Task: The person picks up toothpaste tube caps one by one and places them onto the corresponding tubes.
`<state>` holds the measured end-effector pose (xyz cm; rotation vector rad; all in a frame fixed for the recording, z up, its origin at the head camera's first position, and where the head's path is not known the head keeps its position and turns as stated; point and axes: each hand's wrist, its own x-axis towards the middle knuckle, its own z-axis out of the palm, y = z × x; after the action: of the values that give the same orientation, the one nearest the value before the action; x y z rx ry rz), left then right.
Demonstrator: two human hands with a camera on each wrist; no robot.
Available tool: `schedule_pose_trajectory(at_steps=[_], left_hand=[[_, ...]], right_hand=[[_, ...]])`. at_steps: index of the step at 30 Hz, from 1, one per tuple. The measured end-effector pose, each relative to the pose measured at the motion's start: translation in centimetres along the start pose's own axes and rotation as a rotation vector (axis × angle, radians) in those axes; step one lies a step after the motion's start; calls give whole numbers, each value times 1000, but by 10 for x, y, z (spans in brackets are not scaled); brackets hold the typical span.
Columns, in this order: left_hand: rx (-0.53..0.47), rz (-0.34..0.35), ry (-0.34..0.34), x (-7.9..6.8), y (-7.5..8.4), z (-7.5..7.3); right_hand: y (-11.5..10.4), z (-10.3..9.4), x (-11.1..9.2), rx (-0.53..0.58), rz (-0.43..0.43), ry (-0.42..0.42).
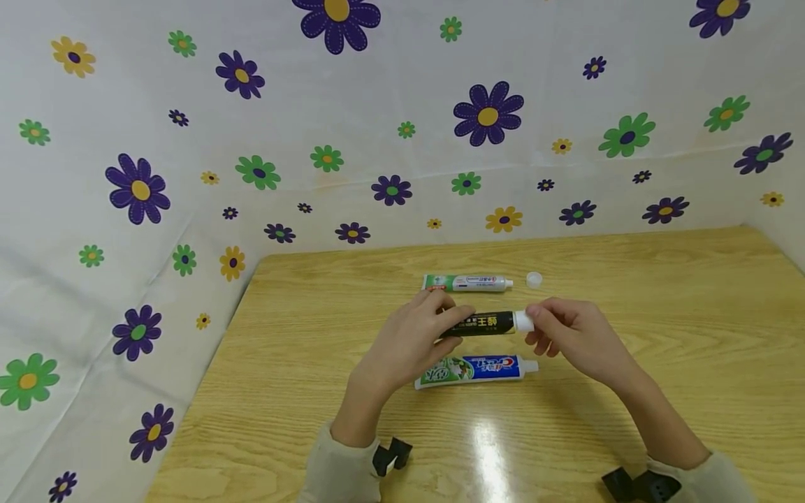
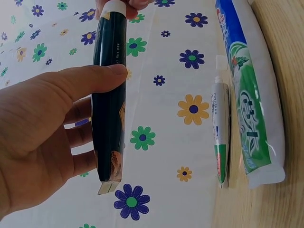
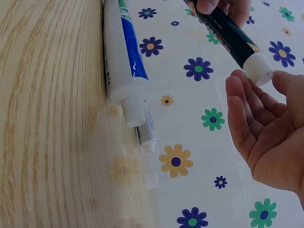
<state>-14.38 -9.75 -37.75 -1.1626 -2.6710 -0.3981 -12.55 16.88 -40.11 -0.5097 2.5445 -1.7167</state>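
A black toothpaste tube (image 1: 493, 323) with gold lettering is held above the wooden table, lying nearly level in the head view. My left hand (image 1: 402, 344) grips its body, the thumb on one side and the fingers round the other in the left wrist view. At the tube's right end is a white cap (image 1: 523, 321), which my right hand (image 1: 581, 342) pinches between thumb and fingertips. The cap (image 3: 258, 69) sits on the tube's end in the right wrist view. Below the hands lies a blue, green and white Crest toothpaste tube (image 1: 493, 368) with its white cap on.
Farther back on the table (image 1: 302, 377) lies a smaller green and white toothpaste tube (image 1: 481, 283), its nozzle uncapped. A loose white cap (image 1: 534, 280) is just right of it. Flower-printed cloth (image 1: 377, 126) hangs behind and along the left side.
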Motion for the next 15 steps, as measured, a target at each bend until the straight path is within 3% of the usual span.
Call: schedule_pose_trajectory(at_steps=[15], left_hand=[[-2,53,7,0,-2,2]], right_hand=[[1,2,0,-38,152,-29]])
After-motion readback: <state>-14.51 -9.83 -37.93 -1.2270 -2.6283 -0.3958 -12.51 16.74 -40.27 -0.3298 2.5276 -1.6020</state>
